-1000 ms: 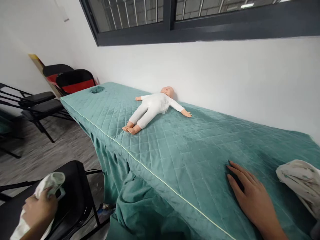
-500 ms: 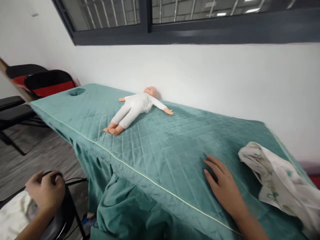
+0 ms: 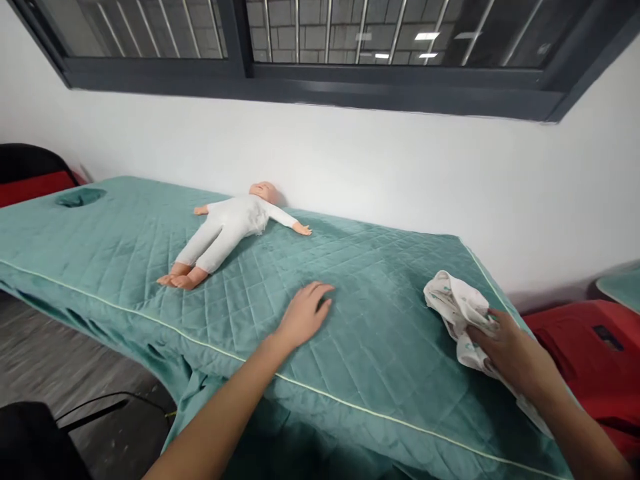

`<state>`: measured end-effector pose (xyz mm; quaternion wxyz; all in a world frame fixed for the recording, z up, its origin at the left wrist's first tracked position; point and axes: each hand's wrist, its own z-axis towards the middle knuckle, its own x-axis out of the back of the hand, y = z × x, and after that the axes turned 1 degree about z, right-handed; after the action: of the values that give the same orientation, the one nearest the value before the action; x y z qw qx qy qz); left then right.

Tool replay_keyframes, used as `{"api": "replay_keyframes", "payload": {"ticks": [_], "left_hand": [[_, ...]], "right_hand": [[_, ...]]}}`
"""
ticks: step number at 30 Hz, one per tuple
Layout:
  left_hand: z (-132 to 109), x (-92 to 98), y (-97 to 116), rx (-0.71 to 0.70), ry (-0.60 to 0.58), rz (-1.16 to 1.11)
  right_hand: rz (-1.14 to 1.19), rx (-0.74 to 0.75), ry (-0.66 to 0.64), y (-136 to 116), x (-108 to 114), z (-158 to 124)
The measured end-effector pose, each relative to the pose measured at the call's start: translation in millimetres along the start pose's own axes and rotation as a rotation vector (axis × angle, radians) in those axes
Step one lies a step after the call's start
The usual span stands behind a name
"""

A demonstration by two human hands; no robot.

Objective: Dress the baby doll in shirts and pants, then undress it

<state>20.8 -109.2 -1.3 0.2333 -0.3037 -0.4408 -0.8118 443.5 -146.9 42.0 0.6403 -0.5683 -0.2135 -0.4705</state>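
Observation:
My right hand (image 3: 515, 350) grips a crumpled white cloth (image 3: 457, 303) with a small green print, at the right end of the bed; part of the cloth trails under the wrist. It may be a small garment, but its folds hide the shape. Over the middle of the green quilted bed cover (image 3: 370, 373), my left hand (image 3: 306, 312) is open, palm down, fingers slightly bent and holding nothing. A baby doll (image 3: 233, 223) in a white suit lies on its back, up and left of that hand, head toward the wall, arms spread.
Behind the bed stands a white wall (image 3: 400, 173) below a dark-framed window (image 3: 325, 87). A red case (image 3: 585, 353) is off the bed's right end. The cover has a round hole (image 3: 81, 197) at its far left. A black and red chair (image 3: 35, 173) stands beyond.
The view has swung right. My left hand has come from beside the bed, near a white cloth on a chair, to above the cover. My right hand has moved right and grasped the printed cloth.

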Motion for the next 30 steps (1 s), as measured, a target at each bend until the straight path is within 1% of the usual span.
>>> {"api": "replay_keyframes", "payload": {"ticks": [2, 3, 5, 8, 10, 12, 14, 15, 17, 18, 19, 20, 21, 22, 23, 24, 25, 26, 27, 28, 29, 30], "left_hand": [[23, -10.8, 5, 0.072, -0.067, -0.048], [30, -14.2, 5, 0.093, -0.081, -0.099], [37, -17.9, 2, 0.141, -0.067, -0.290], [37, -17.0, -5, 0.240, 0.045, -0.718], [35, -13.4, -9, 0.324, 0.140, -0.983], [34, -8.7, -11, 0.416, 0.228, -1.210], [34, -4.4, -12, 0.485, 0.309, -1.388], [34, -2.9, -12, 0.506, 0.345, -1.444], [36, -1.4, -12, 0.533, 0.404, -1.467], [37, -1.5, -12, 0.545, 0.426, -1.440], [38, -2.0, -12, 0.554, 0.441, -1.401], [39, -2.8, -12, 0.563, 0.450, -1.362], [40, -3.7, -12, 0.568, 0.454, -1.329], [41, -4.5, -12, 0.573, 0.457, -1.304], [41, -5.0, -13, 0.579, 0.457, -1.287], [42, -5.1, -12, 0.589, 0.457, -1.277], [42, -4.8, -12, 0.601, 0.455, -1.276], [43, -4.2, -11, 0.612, 0.453, -1.282], [43, -3.2, -11, 0.622, 0.450, -1.294], [43, -2.1, -10, 0.626, 0.442, -1.310], [43, -1.0, -9, 0.625, 0.426, -1.330], [42, 0.1, -8, 0.620, 0.411, -1.346]], "right_hand": [[-0.051, -0.092, -0.022, -9, -4, 10], [-0.048, -0.127, -0.041, -19, -8, 14], [0.044, -0.103, -0.092, -51, -19, 18], [0.273, 0.075, -0.201, -116, -44, 17], [0.514, 0.161, -0.378, -160, -63, 14], [0.637, 0.221, -0.540, -195, -81, 16], [0.671, 0.261, -0.686, -216, -95, 27], [0.673, 0.278, -0.748, -221, -102, 36], [0.651, 0.316, -0.840, -222, -112, 60], [0.623, 0.335, -0.846, -219, -115, 73], [0.584, 0.343, -0.805, -215, -118, 85], [0.552, 0.333, -0.708, -211, -118, 95], [0.538, 0.305, -0.570, -208, -117, 102], [0.548, 0.270, -0.417, -206, -115, 105], [0.576, 0.245, -0.292, -206, -110, 105], [0.619, 0.247, -0.227, -209, -105, 101], [0.662, 0.279, -0.234, -213, -101, 93], [0.682, 0.349, -0.315, -219, -97, 84], [0.690, 0.434, -0.430, -226, -97, 73], [0.664, 0.503, -0.524, -234, -99, 61], [0.628, 0.547, -0.523, -241, -106, 51], [0.576, 0.594, -0.474, -247, -115, 42]]}}
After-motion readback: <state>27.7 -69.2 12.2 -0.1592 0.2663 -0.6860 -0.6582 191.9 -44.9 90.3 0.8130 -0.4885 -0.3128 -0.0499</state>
